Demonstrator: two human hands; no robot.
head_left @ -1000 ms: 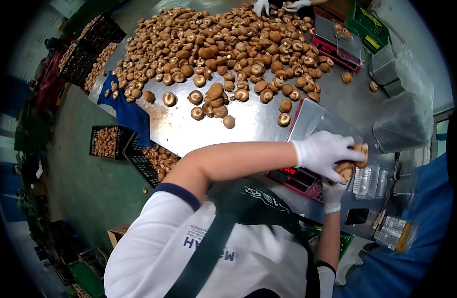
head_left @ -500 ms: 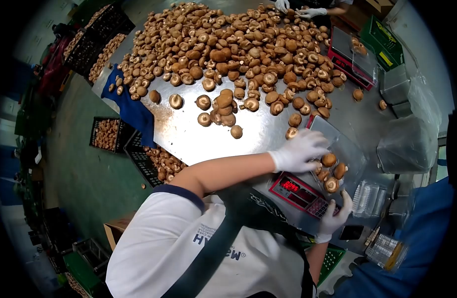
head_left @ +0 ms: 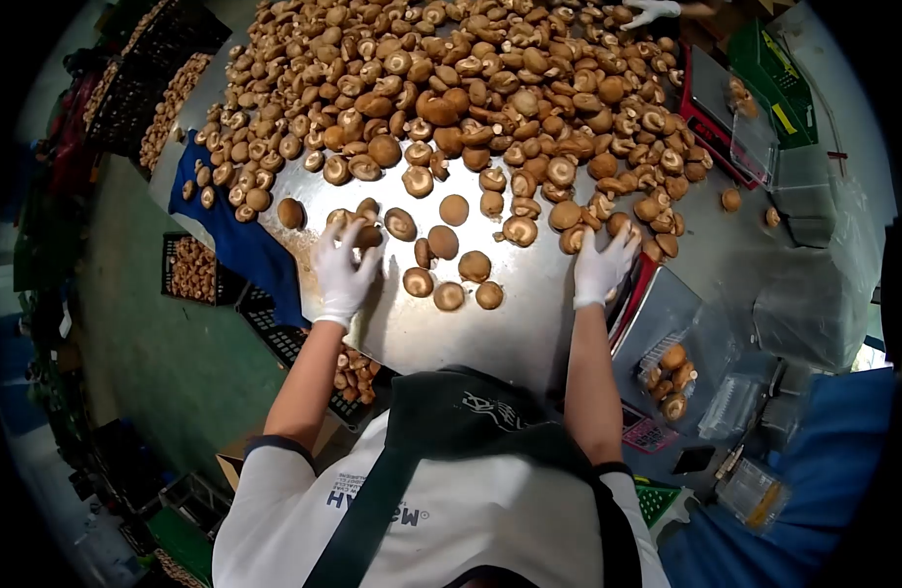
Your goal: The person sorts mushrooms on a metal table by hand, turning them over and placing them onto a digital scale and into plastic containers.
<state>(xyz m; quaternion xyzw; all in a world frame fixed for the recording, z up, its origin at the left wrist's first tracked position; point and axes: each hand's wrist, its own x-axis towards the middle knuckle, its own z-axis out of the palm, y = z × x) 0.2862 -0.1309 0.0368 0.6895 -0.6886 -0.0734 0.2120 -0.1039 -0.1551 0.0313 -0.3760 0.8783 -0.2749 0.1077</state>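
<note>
My gloved left hand [head_left: 343, 274] is at the left of the metal table, its fingers curled around brown-capped shiitake mushrooms [head_left: 370, 236]. Under its fingers, how many it grips is partly hidden. My gloved right hand [head_left: 603, 269] reaches to the lower right edge of the big mushroom heap [head_left: 451, 98], fingers apart and touching mushrooms there. Between the hands lie several loose mushrooms [head_left: 449, 296], some cap up, others gills up. Right of my right forearm, a transparent plastic tray [head_left: 650, 365] with several mushrooms rests on a red digital scale [head_left: 647, 431], mostly hidden by the arm.
A second red scale [head_left: 711, 137] stands at the far right, near another person's gloved hand [head_left: 652, 12]. Stacked transparent trays [head_left: 804, 304] line the right side. A blue cloth [head_left: 240, 250] hangs over the left table edge, above crates of mushrooms [head_left: 193, 269].
My left hand has swung from the tray to the loose mushrooms at left. My right hand has moved from the scale up to the heap. The small central pile is now spread out.
</note>
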